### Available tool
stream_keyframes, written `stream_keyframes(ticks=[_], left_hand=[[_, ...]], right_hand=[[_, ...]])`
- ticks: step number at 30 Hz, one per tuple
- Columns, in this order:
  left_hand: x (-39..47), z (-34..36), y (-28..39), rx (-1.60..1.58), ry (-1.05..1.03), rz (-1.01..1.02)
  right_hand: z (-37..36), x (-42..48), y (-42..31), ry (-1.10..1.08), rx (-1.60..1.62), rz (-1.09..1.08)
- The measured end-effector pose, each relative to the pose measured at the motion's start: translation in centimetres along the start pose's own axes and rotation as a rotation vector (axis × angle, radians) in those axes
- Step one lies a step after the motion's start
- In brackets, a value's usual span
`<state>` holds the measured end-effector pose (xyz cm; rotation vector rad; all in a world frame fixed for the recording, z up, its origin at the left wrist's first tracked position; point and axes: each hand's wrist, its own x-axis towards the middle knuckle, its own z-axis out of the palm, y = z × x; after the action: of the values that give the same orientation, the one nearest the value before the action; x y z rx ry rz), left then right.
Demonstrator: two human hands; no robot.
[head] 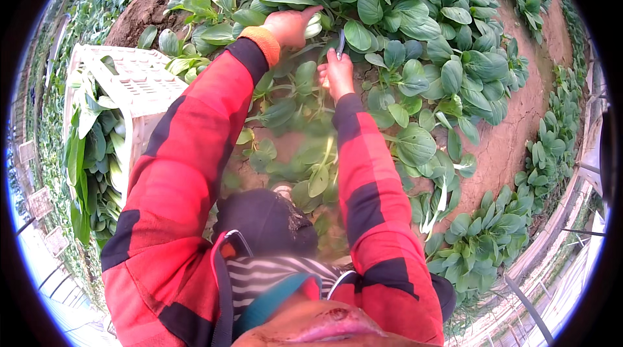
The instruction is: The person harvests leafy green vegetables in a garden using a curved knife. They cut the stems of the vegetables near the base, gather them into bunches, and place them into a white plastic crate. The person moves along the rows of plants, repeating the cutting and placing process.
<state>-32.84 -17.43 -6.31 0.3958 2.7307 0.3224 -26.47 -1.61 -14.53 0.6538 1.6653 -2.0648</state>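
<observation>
My left hand (288, 28), below an orange cuff, grips a bok choy plant (313, 26) low down, where its pale stem base shows against my fingers. Leaves overhead hide part of that plant. In my right hand (339, 73) is a small knife (341, 41). Its metal blade points away from me, just right of the pale stem base; a gap shows between blade and stem. Dense green bok choy (409, 21) grows around and beyond both hands. Loose leaves (304, 138) lie on the soil below my hands, partly blurred.
On the left stands a white plastic crate (146, 86), tipped toward its side, with harvested bok choy (104, 162) packed inside. A cut plant (440, 201) with white stems lies at right. Bare soil (516, 99) runs between planted rows. My knee (265, 223) is close below.
</observation>
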Motion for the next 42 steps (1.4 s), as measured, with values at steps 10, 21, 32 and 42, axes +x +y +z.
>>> stream_keyframes(ticks=[10, 21, 32, 42], left_hand=[[0.1, 0.2, -0.7, -0.033, -0.032, -0.004], [0.1, 0.9, -0.9, -0.063, 0.004, 0.007], [-1.3, 0.2, -0.2, -0.158, 0.044, -0.006], [-11.3, -1.3, 3.9, -0.478, 0.094, -0.009]], right_hand=[[1.2, 1.6, 1.1, -0.036, 0.204, 0.072], [3.0, 3.8, 2.3, -0.034, 0.387, 0.148], [3.7, 2.7, 2.5, -0.064, 0.139, 0.063], [0.7, -6.7, 2.1, -0.095, 0.780, -0.125]])
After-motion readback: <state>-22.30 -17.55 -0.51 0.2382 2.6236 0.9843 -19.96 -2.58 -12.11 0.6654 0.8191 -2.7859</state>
